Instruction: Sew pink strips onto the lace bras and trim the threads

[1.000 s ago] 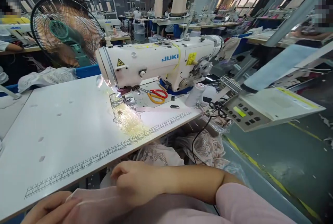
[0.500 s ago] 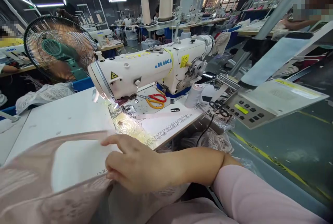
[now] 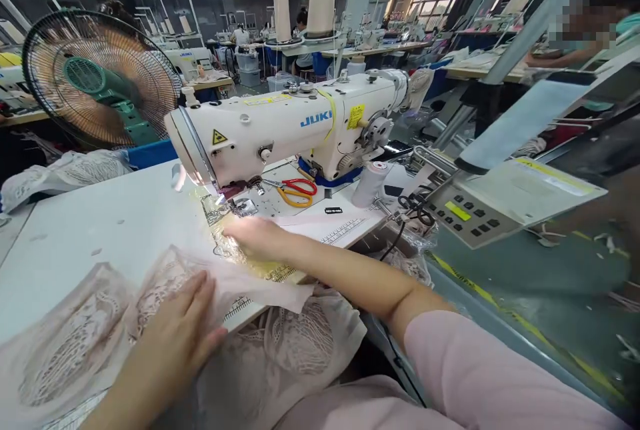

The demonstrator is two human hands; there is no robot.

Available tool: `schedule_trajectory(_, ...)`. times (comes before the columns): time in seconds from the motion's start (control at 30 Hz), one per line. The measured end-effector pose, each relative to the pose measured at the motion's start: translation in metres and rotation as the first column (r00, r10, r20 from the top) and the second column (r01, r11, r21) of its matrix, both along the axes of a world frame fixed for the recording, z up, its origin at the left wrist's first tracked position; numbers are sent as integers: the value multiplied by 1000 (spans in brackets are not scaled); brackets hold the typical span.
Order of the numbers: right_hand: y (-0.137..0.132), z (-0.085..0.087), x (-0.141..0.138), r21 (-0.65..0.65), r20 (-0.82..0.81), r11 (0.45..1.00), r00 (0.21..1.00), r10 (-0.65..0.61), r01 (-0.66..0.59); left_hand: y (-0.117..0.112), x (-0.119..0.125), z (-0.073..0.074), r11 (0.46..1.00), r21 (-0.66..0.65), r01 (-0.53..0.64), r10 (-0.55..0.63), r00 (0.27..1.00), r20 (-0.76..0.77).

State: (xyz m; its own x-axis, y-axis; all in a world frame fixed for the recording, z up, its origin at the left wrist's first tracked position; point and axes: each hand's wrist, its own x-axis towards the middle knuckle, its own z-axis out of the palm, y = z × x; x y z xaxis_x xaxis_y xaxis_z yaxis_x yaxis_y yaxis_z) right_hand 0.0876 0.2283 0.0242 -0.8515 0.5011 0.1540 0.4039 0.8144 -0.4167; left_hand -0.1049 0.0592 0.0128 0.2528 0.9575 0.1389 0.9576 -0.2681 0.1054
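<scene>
Pale-pink lace bra (image 3: 75, 353): spread on white tabletop (image 3: 65, 257), front left. Left hand (image 3: 175, 327) lies on it, fingers extended, thumb apart. Right hand (image 3: 255, 238) sits near needle area of JUKI sewing machine (image 3: 270, 130); fingertips glare-blurred, grip cannot be told. Farther right: scissors (image 3: 299, 199), razor blade (image 3: 333, 211), thread spool (image 3: 369, 187).

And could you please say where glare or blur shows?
Head view: light glares on the shiny yellowish film by the bare right hand, which looks slightly blurred; head view: blue JUKI lettering on the long white sewing machine is legible.
</scene>
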Motion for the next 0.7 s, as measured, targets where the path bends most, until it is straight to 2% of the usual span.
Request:
schedule_trajectory(0.07, 1, -8, 31, 33, 102, 999, 995, 21, -25, 8, 8, -12, 999, -6, 34, -34, 998, -57)
schedule_trajectory(0.1, -1, -11, 46, 42, 141, 998, 990, 30, -36, 11, 9, -13, 1000, -11, 27, -28, 997, -73)
schedule_trajectory(0.2, -14, -10, 89, 72, 248, 997, 968, -28, 10, 25, 9, 1, 996, -75, -39, 32, 995, -93)
schedule_trajectory(0.3, -35, 7, 126, 107, 360, 985, 918, -168, 139, 54, 11, 27, 980, -155, -121, 101, 986, -132)
schedule_trajectory(0.37, -47, 24, 146, 150, 498, 951, 811, -309, 270, 82, 17, 40, 966, -190, -174, 140, 974, -175)
schedule_trajectory(0.43, -56, 38, 159, 180, 583, 925, 721, -375, 336, 114, 23, 45, 958, -195, -212, 172, 964, -203)
schedule_trajectory(0.47, -59, 42, 163, 182, 591, 919, 708, -386, 349, 130, 27, 44, 958, -184, -220, 182, 962, -204)
schedule_trajectory(0.6, -67, 42, 165, 76, 483, 953, 825, -293, 294, 178, 36, 28, 953, -147, -265, 232, 950, -211)
schedule_trajectory(0.7, -68, 29, 158, -30, 345, 975, 918, -198, 221, 192, 39, 19, 941, -126, -313, 282, 935, -217)
